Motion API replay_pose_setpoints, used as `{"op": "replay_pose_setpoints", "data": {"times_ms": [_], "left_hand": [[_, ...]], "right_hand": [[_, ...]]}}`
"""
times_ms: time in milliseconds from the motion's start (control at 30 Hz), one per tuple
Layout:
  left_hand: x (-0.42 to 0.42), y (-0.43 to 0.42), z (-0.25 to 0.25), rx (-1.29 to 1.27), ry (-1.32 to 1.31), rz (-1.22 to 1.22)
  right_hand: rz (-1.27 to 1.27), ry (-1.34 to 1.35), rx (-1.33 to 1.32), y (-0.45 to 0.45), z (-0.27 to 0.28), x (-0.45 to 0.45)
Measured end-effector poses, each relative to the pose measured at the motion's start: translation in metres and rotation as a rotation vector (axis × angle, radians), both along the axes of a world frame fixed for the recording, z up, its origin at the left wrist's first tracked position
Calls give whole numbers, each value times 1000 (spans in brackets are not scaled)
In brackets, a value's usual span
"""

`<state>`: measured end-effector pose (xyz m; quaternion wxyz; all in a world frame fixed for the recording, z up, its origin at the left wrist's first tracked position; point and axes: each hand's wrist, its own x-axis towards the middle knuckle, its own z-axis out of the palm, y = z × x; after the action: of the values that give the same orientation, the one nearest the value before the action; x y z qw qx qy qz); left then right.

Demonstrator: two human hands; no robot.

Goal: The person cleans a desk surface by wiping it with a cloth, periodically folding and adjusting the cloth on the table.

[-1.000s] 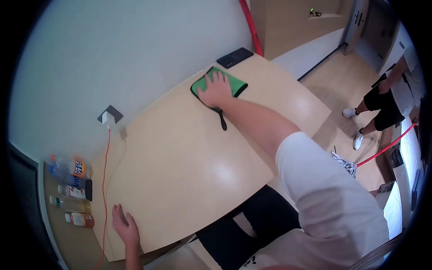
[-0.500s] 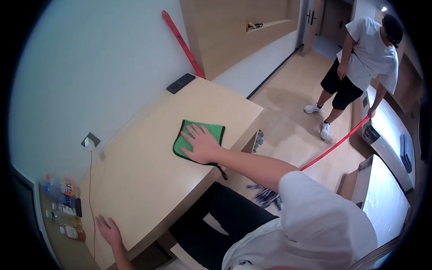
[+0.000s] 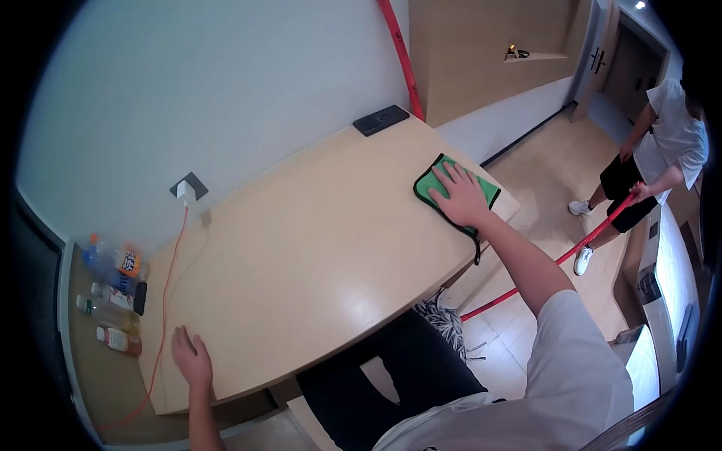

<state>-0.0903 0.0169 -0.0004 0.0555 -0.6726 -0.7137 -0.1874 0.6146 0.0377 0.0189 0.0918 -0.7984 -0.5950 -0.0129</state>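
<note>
Cloth (image 3: 426, 184), green with a black edge, lies flat near the right end of the table (image 3: 301, 218). The right hand (image 3: 460, 197) is open on top of it, fingers spread. The left hand (image 3: 192, 361) is open too, far from the right hand, by the red cord (image 3: 174, 263). I cannot tell if it touches the table. A black phone (image 3: 381, 120) lies near the wall. Bottles (image 3: 119, 340) are at the left. Another person (image 3: 673, 135) holds a red mop (image 3: 496, 301).
</note>
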Motion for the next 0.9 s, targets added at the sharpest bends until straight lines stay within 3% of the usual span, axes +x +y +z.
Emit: {"op": "replay_pose_setpoints", "data": {"times_ms": [467, 633, 733, 900], "left_hand": [[-4, -5, 5, -3, 29, 2], [10, -2, 14, -13, 14, 12], [13, -1, 13, -9, 11, 28], [4, 1, 8, 12, 1, 4]], "right_hand": [[-119, -56, -31, 160, -6, 26], [-87, -111, -42, 174, -7, 15], [141, -113, 8, 169, -15, -37], [621, 78, 116, 152, -13, -212]]}}
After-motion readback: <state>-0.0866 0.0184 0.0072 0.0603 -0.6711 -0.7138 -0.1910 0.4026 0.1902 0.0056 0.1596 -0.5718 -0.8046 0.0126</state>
